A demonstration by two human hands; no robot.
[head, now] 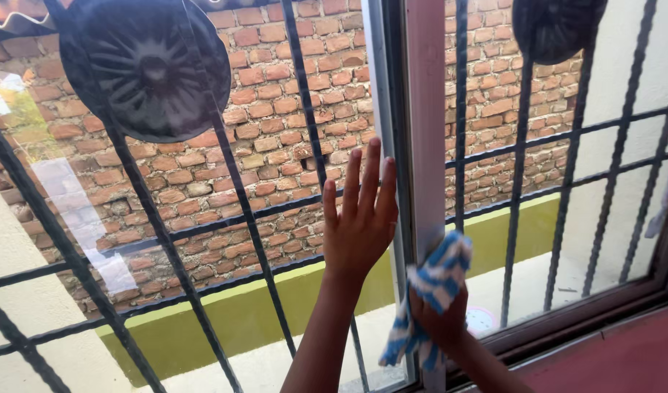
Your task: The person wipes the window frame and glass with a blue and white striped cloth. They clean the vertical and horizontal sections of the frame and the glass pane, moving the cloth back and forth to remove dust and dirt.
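Observation:
My left hand [359, 218] lies flat with fingers spread against the glass pane [203, 218] of a sliding window, right beside its white frame post [426, 116]. My right hand [441, 324] grips a blue-and-white striped cloth [432, 284] and presses it against the lower part of that frame post. The cloth's loose end hangs down to the left of my right wrist.
Black twisted metal bars [159, 240] with round ornaments [146, 69] stand outside the window. Beyond them are a red brick wall [276, 131] and a green-edged ledge [261, 306]. A dark red sill [625, 356] runs along the lower right.

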